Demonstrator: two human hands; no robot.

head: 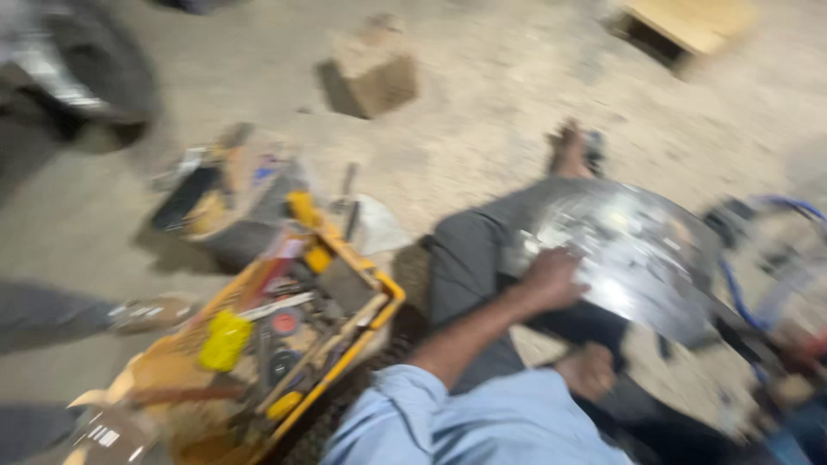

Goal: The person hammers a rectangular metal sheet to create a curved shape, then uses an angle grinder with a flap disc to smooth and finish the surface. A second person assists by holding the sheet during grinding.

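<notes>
Yellow toolbox (383, 288) full of tools, stone block (372, 73), dark tyre (103, 65), wooden pallet (689, 21)

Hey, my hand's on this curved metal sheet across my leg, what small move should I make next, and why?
Probably steady the sheet first: press your left hand flat and bring the right hand up to its lower edge. The sheet lies tilted over your leg with only one hand on it, so it may slide. The view is blurred, so that's a guess.

The big curved sheet (629, 250) is shiny metal, smooth, with bright spots of light on it. The toolbox (284, 344) looks like yellow plastic, a bit dull. The floor (482, 112) is rough, dusty and matt. The sleeve (448, 422) is soft pale blue cloth. The block (375, 73) looks rough like stone.
</notes>
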